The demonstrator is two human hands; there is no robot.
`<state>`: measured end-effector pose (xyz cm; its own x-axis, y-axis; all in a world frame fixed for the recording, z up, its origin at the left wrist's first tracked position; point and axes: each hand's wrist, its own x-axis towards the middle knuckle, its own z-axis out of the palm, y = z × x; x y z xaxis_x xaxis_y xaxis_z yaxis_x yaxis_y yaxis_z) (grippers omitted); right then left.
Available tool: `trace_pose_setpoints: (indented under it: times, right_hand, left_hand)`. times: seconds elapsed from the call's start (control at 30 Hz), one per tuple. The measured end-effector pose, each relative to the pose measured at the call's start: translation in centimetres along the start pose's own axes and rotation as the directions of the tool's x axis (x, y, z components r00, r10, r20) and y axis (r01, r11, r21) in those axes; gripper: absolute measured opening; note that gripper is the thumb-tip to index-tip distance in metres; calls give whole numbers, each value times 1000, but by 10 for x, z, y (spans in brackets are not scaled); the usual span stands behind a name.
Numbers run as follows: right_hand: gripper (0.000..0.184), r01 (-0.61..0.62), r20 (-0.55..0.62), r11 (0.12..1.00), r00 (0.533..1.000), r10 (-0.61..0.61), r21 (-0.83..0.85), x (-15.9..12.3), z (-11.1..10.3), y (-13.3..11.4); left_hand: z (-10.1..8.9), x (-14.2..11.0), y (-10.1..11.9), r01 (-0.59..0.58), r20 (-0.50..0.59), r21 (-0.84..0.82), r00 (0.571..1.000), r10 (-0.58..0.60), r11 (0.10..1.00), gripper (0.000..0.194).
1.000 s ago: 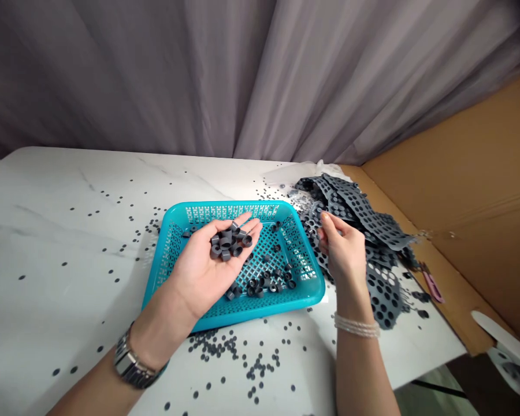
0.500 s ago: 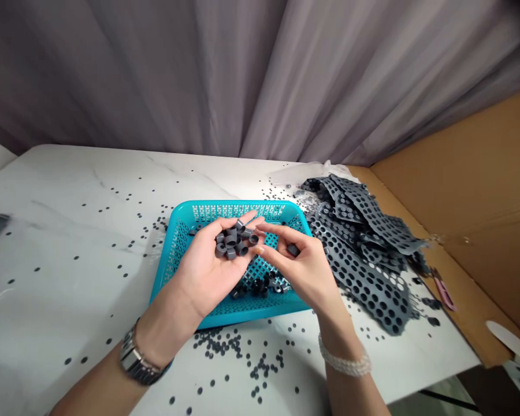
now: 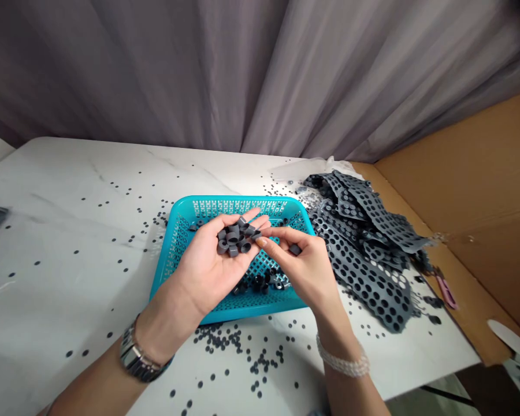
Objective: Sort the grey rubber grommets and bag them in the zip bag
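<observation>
My left hand point(image 3: 210, 254), palm up over the basket, cups a small heap of short dark grey caps point(image 3: 233, 237), some showing a hollow end. With thumb and forefinger, my right hand point(image 3: 301, 260) pinches one cap point(image 3: 255, 234) at the edge of that heap. Another dark cap point(image 3: 294, 249) is tucked under its curled fingers. Below both hands stands a turquoise plastic basket point(image 3: 182, 318) with perforated walls. More dark caps and shiny pieces point(image 3: 262, 282) lie inside it, partly hidden by my hands.
Perforated dark rubber sheets point(image 3: 368, 283) are piled right of the basket. Small black discs point(image 3: 221, 341) are scattered over the white table point(image 3: 47, 231). Pink-handled scissors point(image 3: 447, 292) lie on cardboard point(image 3: 472, 225) at the right. A grey curtain point(image 3: 177, 75) hangs behind.
My right thumb and forefinger have closed on a cap at the right edge of the heap. My left hand still holds the heap in nearly the same place.
</observation>
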<state>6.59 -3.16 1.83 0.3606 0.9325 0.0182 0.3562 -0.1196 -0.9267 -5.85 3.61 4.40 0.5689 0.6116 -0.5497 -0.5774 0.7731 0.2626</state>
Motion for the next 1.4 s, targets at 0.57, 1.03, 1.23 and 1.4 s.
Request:
trace_pose_setpoints:
  times: [0.57, 1.03, 1.23, 1.4]
  right_hand:
    - [31, 120, -93, 976, 986, -139, -180, 2, -5, 7]
    - [20, -168, 122, 799, 985, 119, 578, 4, -4, 13]
    - [10, -343, 291, 524, 939, 183, 779, 7, -5, 12]
    - [33, -425, 382, 303, 904, 192, 853, 8, -4, 13]
  left_hand:
    - [-2, 2, -5, 27, 18, 22, 999, -27, 999, 46]
    - [2, -3, -4, 26, 83, -96, 996, -18, 995, 51]
    - [1, -4, -5, 20, 67, -92, 998, -14, 996, 50]
    - [0, -3, -5, 32, 70, -61, 997, -28, 998, 48]
